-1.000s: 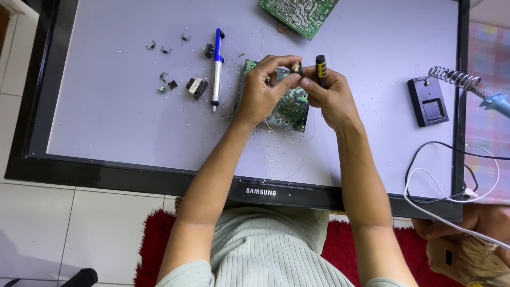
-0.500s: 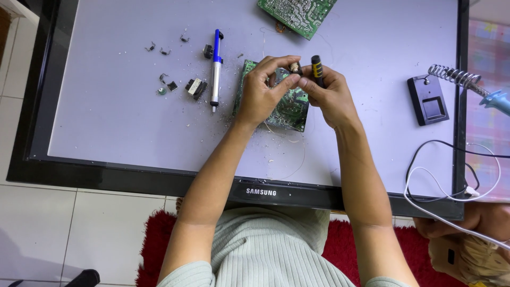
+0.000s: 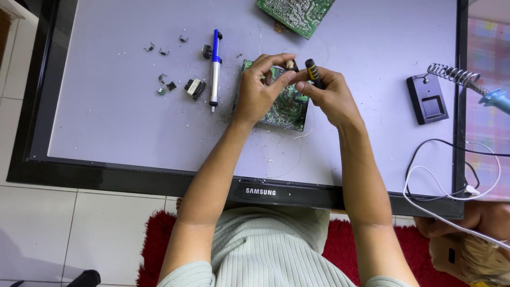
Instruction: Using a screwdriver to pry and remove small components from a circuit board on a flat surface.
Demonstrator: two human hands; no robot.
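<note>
Green circuit board [image 3: 281,109] | under hands | right hand [image 3: 329,95]: black-yellow tool [image 3: 313,73]

Open pale counter [image 3: 106,122] lies left and near; the blue-and-silver desoldering pump [image 3: 214,69], small black components [image 3: 194,87] and black soldering-iron stand [image 3: 428,99] crowd the sides.

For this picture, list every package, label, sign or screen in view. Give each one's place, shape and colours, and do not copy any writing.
Flat television screen: lies face up as the work surface; a pale grey rectangle in a black frame.
Maker's mark: middle of the frame's near edge; small pale lettering on black.
No packages or signs are in view.
</note>
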